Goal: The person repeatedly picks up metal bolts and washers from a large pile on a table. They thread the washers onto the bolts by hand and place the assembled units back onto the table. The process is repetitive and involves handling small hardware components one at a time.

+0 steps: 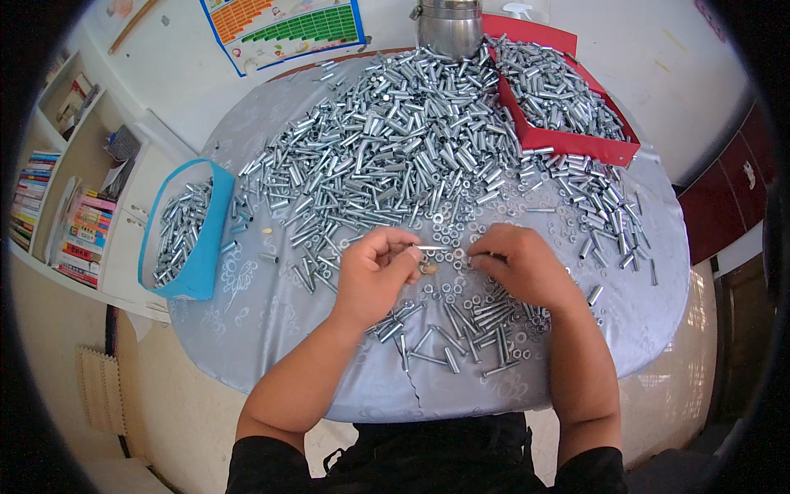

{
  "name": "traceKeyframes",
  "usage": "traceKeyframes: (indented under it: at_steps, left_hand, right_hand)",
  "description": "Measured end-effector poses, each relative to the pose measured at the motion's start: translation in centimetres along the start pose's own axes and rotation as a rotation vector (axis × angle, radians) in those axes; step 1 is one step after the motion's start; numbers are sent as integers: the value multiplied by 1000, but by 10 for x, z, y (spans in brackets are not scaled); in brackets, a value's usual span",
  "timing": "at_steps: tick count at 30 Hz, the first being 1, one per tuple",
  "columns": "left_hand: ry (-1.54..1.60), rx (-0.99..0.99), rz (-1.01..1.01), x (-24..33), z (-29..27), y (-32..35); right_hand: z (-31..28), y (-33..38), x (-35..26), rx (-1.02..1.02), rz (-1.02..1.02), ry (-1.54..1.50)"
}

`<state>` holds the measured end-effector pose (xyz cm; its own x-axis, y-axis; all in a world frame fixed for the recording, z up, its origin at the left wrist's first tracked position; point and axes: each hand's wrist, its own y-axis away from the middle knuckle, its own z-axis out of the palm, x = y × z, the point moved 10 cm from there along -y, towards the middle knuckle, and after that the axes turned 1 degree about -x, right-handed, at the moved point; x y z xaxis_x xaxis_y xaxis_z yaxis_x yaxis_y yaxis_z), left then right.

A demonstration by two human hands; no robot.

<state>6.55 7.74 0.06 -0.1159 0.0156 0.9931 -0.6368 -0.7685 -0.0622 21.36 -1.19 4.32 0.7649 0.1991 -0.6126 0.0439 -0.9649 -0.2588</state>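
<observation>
Near the front edge of the round table point(271, 329), covered with a shiny grey patterned cloth, a small loose group of assembled bolts point(461, 337) lies between your forearms. Just behind it, your left hand point(374, 272) pinches one thin metal bolt point(429, 247) between thumb and fingertips, so the fingers are narrow around it. The bolt lies level and points toward your right hand point(522, 263). The fingers of that hand are curled close at the other end of the bolt; what they hold I cannot tell. Small washers and nuts point(448, 222) are scattered flat on the cloth around both hands.

Further back, a big heap of silver metal sleeves point(395, 140) fills the middle of the table. At the left edge stands a blue tub point(206, 239) with more sleeves. At the far right corner a red tray point(576, 144) holds another pile. At the far edge stands a steel pot point(448, 29).
</observation>
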Motion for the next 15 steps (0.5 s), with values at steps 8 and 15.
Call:
traceKeyframes:
  at_steps: [8, 15]
  left_hand:
    - [51, 37, 11, 3, -5, 0]
    - [85, 13, 15, 2, -1, 0]
  right_hand:
    - [-43, 12, 48, 305, 278, 74]
    - [-21, 6, 40, 163, 173, 186]
